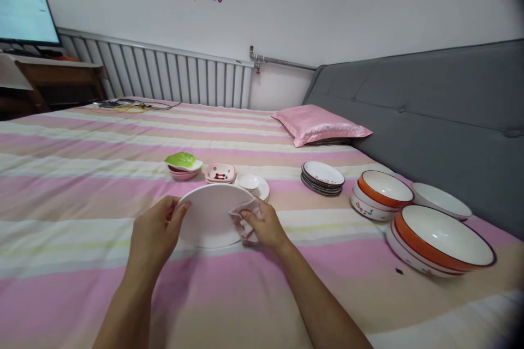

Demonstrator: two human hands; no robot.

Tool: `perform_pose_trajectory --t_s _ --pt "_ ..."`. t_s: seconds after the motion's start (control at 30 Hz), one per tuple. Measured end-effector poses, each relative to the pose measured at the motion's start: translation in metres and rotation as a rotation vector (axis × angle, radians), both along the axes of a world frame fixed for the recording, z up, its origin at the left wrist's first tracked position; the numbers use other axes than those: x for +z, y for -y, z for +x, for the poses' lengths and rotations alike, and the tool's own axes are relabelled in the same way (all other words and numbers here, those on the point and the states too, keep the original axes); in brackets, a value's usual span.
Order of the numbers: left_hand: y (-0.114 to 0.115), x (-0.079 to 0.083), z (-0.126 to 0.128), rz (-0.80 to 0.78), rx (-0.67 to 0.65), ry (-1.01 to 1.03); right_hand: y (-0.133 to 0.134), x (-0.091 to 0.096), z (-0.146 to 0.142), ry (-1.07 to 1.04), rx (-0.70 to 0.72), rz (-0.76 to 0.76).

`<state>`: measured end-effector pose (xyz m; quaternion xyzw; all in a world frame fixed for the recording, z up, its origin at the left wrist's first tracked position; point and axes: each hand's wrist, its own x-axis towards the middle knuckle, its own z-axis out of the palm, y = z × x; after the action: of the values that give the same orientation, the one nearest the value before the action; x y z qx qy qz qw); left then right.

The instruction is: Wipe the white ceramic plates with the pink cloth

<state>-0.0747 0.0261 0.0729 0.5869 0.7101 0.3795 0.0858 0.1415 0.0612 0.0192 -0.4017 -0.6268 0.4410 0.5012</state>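
Note:
My left hand [158, 232] grips the left rim of a white plate [208, 212], thumb on its face, holding it tilted above the striped bed cover. My right hand [264, 226] is closed on a small pink cloth [244, 218] and presses it against the plate's right side. Just behind the plate sit a small white cup on a white saucer [250, 182], a pink patterned dish [220, 173] and a green leaf-shaped dish on pink saucers [183, 163].
A stack of dark-rimmed plates [323, 177] lies to the right. Orange-and-white bowls [382, 192] [442, 240] and a white bowl [442, 200] sit by the grey headboard [442, 114]. Further back lie a pink pillow [321, 124] and cables [131, 104]; a monitor [27, 16] stands at far left.

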Motion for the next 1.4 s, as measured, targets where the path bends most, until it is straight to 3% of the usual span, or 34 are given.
perform_pose_trajectory --t_s 0.07,0.17,0.27,0.33,0.47,0.63,1.0,1.2,1.4 --pt "0.0 0.0 0.001 0.008 -0.051 0.073 0.005 0.013 0.005 -0.023 -0.009 0.012" --pt "0.001 -0.003 0.009 -0.029 -0.264 0.161 0.018 0.042 0.023 -0.045 -0.076 0.044" --pt "0.002 -0.005 0.022 -0.095 -0.46 0.129 0.032 0.066 0.039 0.124 -0.144 0.153" --pt "0.003 -0.005 0.029 -0.118 -0.504 0.087 0.036 0.072 0.041 0.311 -0.126 0.241" --pt "0.007 0.001 0.036 -0.045 -0.491 0.092 0.037 0.069 0.029 0.571 -0.121 0.411" --pt "0.013 0.011 0.04 0.115 -0.511 0.104 0.039 0.069 0.022 0.599 -0.085 0.421" --pt "0.008 0.005 0.034 0.069 -0.417 0.119 0.03 0.06 0.028 0.428 -0.016 0.196" --pt "0.004 0.003 0.023 0.026 -0.32 0.14 0.015 0.04 0.03 0.232 0.069 -0.014" --pt "0.002 0.002 0.013 -0.044 -0.215 0.145 0.001 0.017 0.029 0.201 0.058 -0.027"
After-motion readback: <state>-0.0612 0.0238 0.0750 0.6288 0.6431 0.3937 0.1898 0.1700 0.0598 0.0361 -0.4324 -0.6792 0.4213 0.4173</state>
